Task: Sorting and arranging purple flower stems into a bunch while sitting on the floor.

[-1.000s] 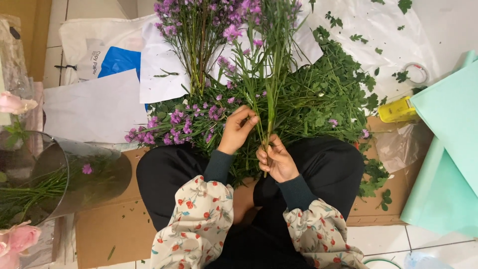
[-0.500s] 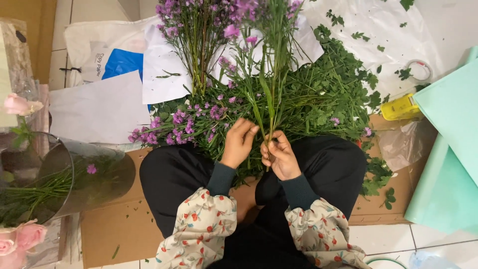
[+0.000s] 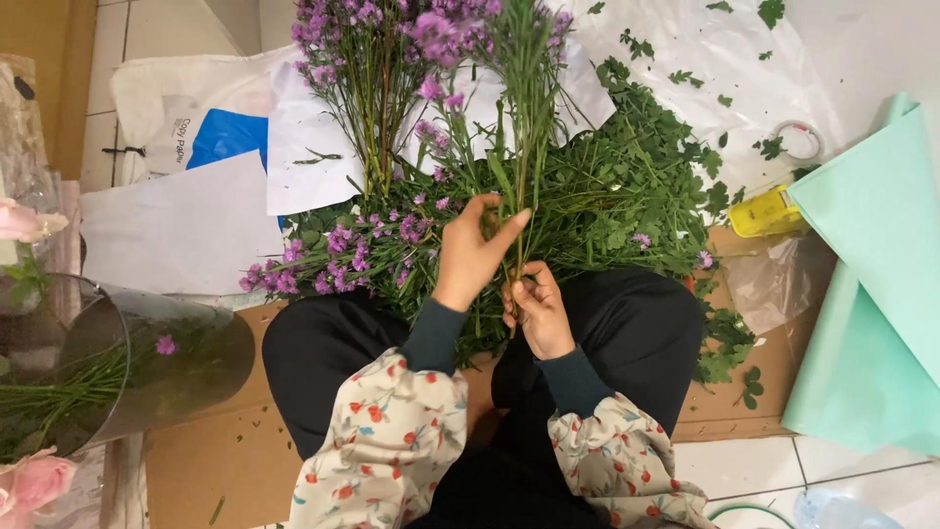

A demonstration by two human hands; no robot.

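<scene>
My right hand [image 3: 538, 310] grips the lower end of a purple flower stem [image 3: 524, 137] that stands upright in front of me. My left hand [image 3: 474, 251] is on the same stem just above, fingers curled around its leaves, index finger stretched out. Its purple blooms are at the top of the view. A heap of cut purple flowers [image 3: 343, 257] and green leaves [image 3: 627, 196] lies on the floor just beyond my knees. A second bunch of purple flowers [image 3: 364, 59] lies on white paper to the upper left.
A clear vase [image 3: 117, 362] with stems lies at the left, pink roses [image 3: 34, 480] beside it. White paper sheets [image 3: 176, 230] and a bag cover the upper left. Mint-green paper [image 3: 871, 284], a yellow tool [image 3: 766, 212] and a tape roll [image 3: 798, 140] are at right. Brown cardboard [image 3: 196, 460] is under me.
My left hand has slid upward along the stem and its index finger has stretched out. My right hand keeps hold of the stem's base.
</scene>
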